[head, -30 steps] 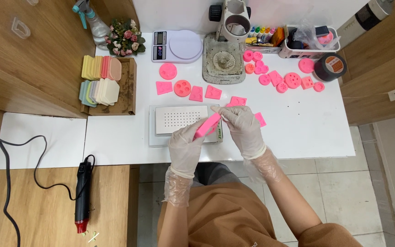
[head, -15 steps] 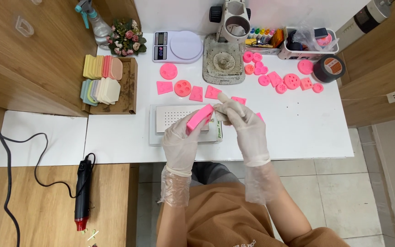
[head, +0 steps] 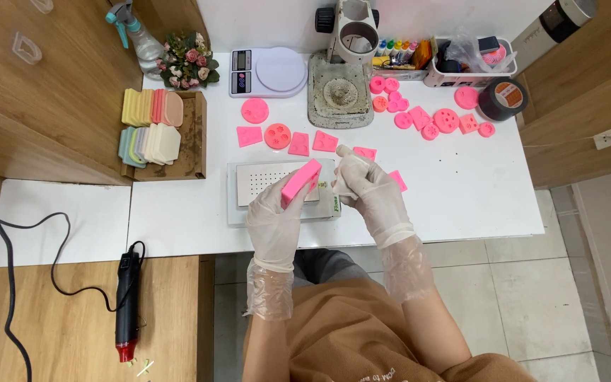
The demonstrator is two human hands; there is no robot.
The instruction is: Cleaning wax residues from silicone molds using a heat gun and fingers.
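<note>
My left hand (head: 274, 216), in a clear glove, holds a pink rectangular silicone mould (head: 301, 181) tilted over a white perforated plate (head: 263, 182) on a grey box. My right hand (head: 366, 189), also gloved, is closed beside the mould's right end, around something small and pale that I cannot make out. Both hands hover just above the white table (head: 461, 205) near its front edge.
Several pink moulds (head: 277, 134) lie behind the box, and more (head: 433, 124) at the back right. A digital scale (head: 266, 72), a grey press stand (head: 341, 88), a tape roll (head: 501, 99), a tray of pastel slabs (head: 151, 131) and a heat gun (head: 128, 301) surround the work area.
Both hands have shifted slightly with the pink mould, which now sits a little higher over the perforated plate. My right hand has closed in at the mould's end.
</note>
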